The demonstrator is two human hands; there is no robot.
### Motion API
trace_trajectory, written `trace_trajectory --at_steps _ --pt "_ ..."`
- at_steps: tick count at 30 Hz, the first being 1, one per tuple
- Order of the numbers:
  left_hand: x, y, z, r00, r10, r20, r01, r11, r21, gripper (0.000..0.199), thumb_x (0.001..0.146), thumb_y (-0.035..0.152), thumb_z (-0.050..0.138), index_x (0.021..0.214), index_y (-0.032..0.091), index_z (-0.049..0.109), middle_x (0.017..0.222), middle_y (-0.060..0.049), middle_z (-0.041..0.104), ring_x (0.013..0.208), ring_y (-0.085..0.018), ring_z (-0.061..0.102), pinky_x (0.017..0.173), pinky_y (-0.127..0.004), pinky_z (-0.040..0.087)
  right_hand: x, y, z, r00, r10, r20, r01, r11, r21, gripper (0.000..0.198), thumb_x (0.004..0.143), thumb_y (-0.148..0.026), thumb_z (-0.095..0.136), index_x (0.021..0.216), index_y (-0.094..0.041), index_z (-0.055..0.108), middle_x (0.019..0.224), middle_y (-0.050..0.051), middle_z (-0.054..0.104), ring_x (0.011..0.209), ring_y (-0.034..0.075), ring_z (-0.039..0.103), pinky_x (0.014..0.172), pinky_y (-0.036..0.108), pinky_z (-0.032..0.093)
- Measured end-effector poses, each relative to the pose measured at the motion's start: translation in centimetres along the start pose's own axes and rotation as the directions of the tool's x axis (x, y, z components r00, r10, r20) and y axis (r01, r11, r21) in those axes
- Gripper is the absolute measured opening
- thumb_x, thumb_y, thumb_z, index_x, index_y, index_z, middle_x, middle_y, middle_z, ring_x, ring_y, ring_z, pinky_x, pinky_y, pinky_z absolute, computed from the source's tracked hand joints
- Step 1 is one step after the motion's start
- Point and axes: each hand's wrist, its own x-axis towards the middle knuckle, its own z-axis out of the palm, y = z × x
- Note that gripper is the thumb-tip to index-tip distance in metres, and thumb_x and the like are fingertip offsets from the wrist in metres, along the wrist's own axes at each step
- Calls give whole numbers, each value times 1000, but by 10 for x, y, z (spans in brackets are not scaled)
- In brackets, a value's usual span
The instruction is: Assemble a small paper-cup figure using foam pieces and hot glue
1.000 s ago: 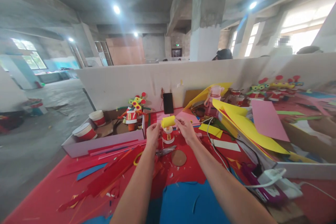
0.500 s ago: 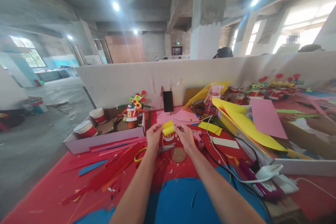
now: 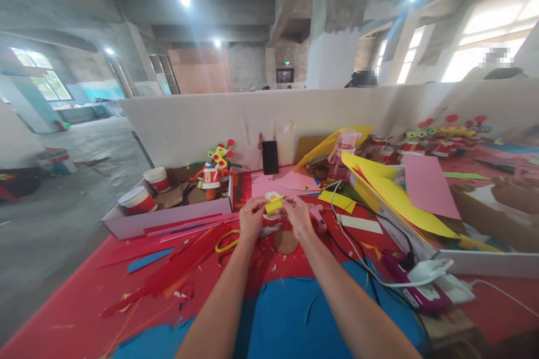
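Note:
A small curled piece of yellow paper (image 3: 274, 206) is held up between my two hands over the red table. My left hand (image 3: 251, 217) pinches its left end. At the other end, the fingers of my right hand (image 3: 298, 217) are closed on it. Partly hidden behind the paper is a round white thing (image 3: 269, 215). Below my hands lies a brown cardboard disc (image 3: 286, 242). A pink glue gun (image 3: 318, 217) rests just right of my right hand, and yellow-handled scissors (image 3: 226, 241) lie left of my left wrist.
A shallow box (image 3: 168, 214) at left holds paper cups (image 3: 138, 203) and a paper-cup figure (image 3: 211, 175). A phone (image 3: 270, 157) leans on the white partition (image 3: 236, 118). Cables run to a purple power strip (image 3: 415, 286) at right, near a box with yellow sheets (image 3: 396, 196).
The yellow paper is rolled narrower between my fingers. Both hands have moved slightly right, and more of the white thing behind shows. The camera view has shifted a little.

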Motion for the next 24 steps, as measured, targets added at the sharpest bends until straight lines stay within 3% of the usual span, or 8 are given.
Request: trace_trajectory --at_steps 8,12,17,21,24 --pt "-4 -5 3 999 -10 32 10 1000 4 18 71 16 57 77 22 73 83 -2 71 74 -15 64 66 -25 51 6 -2 -4 999 7 -35 -5 998 59 23 63 -24 64 83 -19 54 56 -4 64 46 16 64 45 26 53" --pt "-4 -3 2 999 4 38 -5 999 34 18 73 18 56 77 22 73 84 -3 72 77 -15 65 68 -27 51 4 -4 -7 999 -8 33 5 997 79 34 62 -26 66 94 -19 57 60 -4 66 47 16 64 46 27 54" --pt "-4 -3 1 999 16 33 -18 998 62 18 73 17 56 77 22 73 84 -3 72 78 -15 65 72 -27 50 4 -2 -7 997 -6 73 -1 995 103 30 62 -32 68 88 -17 63 64 -2 68 50 16 64 50 29 55" --pt "-5 -2 1 999 7 31 -9 998 66 17 73 17 56 79 20 72 85 -3 71 79 -15 64 73 -27 50 5 1 -7 999 -15 29 12 994 105 31 59 -35 72 82 -16 65 67 -2 68 48 13 62 51 27 54" --pt "-5 1 2 998 -49 -34 50 997 57 18 74 21 58 88 19 70 85 -3 70 74 -14 63 68 -25 50 5 2 -6 999 -33 -9 34 993 114 31 58 -36 73 80 -16 65 64 -2 67 49 12 61 52 26 54"
